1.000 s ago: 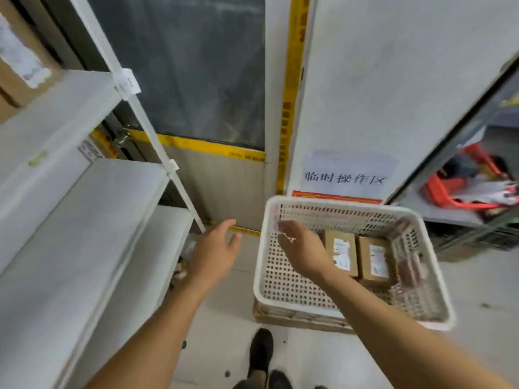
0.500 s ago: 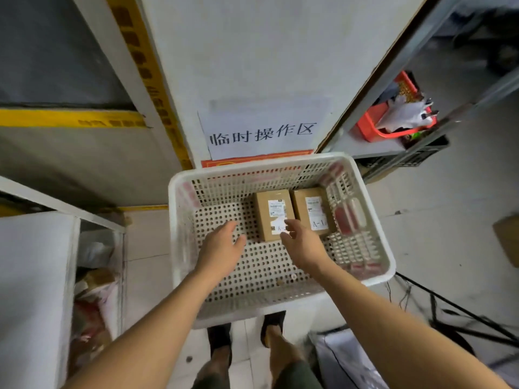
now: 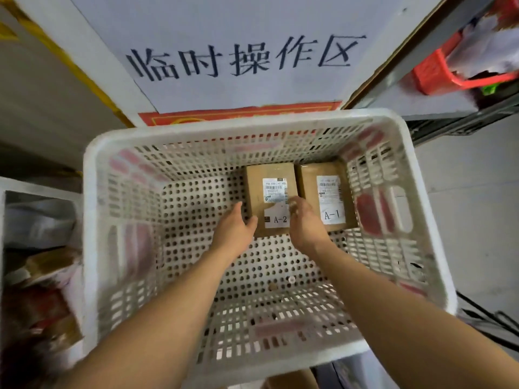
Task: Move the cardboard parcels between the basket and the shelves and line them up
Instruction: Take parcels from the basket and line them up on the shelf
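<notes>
Hands reach into the basket (image 3: pixel 92 220), the left hand (image 3: pixel 234 230) and right hand (image 3: pixel 304 224) part-open and flanking parcel A-2 (image 3: pixel 269 200) without gripping it, which lies beside A-1 (image 3: pixel 327 196) against the basket's far wall, likely light, stiff cardboard best clasped by its long sides.

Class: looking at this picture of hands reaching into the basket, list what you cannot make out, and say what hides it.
- A-2 parcel, head view: both hands cover its near corners; grip unclear.
- A-1 parcel: small label print, too small.
- Left hand, right hand: fingertips blurred.
- White basket: near rim cut by arms.
</notes>
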